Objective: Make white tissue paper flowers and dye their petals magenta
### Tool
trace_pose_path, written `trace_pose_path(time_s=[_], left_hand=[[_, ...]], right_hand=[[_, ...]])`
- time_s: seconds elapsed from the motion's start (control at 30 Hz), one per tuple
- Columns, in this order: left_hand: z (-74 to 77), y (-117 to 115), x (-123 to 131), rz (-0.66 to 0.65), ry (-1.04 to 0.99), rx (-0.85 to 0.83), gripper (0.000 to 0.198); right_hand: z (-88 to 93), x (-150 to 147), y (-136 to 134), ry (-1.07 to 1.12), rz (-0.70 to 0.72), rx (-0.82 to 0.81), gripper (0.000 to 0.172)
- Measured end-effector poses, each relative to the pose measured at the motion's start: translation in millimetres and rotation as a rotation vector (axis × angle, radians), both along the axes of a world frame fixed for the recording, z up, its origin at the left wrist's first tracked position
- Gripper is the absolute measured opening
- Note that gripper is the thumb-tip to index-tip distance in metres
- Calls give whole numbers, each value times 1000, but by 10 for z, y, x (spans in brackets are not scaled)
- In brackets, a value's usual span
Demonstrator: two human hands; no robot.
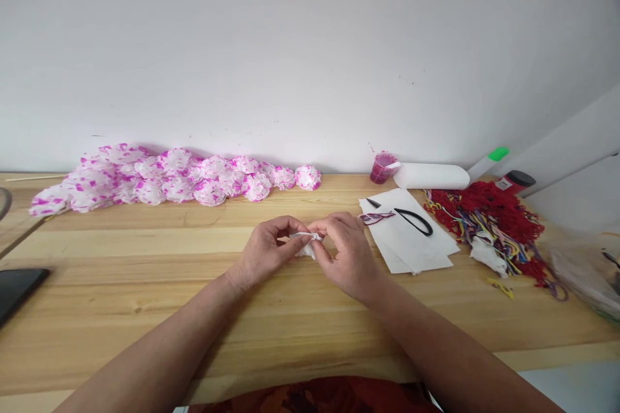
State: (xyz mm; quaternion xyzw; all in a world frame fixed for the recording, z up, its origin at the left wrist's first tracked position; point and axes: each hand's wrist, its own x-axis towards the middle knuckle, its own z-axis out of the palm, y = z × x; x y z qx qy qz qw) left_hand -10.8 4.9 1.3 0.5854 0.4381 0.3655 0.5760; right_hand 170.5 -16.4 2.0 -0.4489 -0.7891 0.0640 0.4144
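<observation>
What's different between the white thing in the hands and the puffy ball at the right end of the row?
The white thing shows only white, while the puffy ball has pinkish-purple spots. The white thing looks crumpled; the puffy ball is round and full. The white thing is pinched by the left hand and right hand, but the puffy ball sits on the table. Both have white on them.

Free tabletop (145, 297) left, yarn heap (504, 211) right

Wooden table (145, 303), pink-flecked flowers (179, 181), white sheets (404, 248), yarn pile (501, 210)
</observation>
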Motion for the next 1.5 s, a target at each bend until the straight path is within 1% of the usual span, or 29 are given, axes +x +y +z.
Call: trace_pose_path(time_s=[0.1,0.3,0.47,0.63,0.8,1.0,1.1,1.23,1.37,1.5], left_hand=[[18,-1,6,-17,-30,-6,30],[57,-3,1,27,-51,-45,30],[41,9,-7,60,-63,-25,27],[47,14,4,87,-63,-8,25],[60,11,11,74,-57,6,27],[67,10,10,83,-81,3,27],[79,7,13,52,-100,-19,27],[81,-1,17,17,-37,-22,29],[59,2,23,74,-39,-4,27],[40,17,27,105,-77,0,26]], right_hand=[[20,7,-8,-26,15,20,24],[60,33,-1,-36,37,88,16],[61,15,-11,-13,27,75,14],[39,-2,-28,23,116,28,19],[52,33,-14,82,109,38,29],[54,27,5,52,69,53,21],[40,10,4,46,56,57,21],[20,-6,-7,34,55,73,22],[17,-23,-32,37,45,77,18],[23,-29,-47,48,97,53,17]])
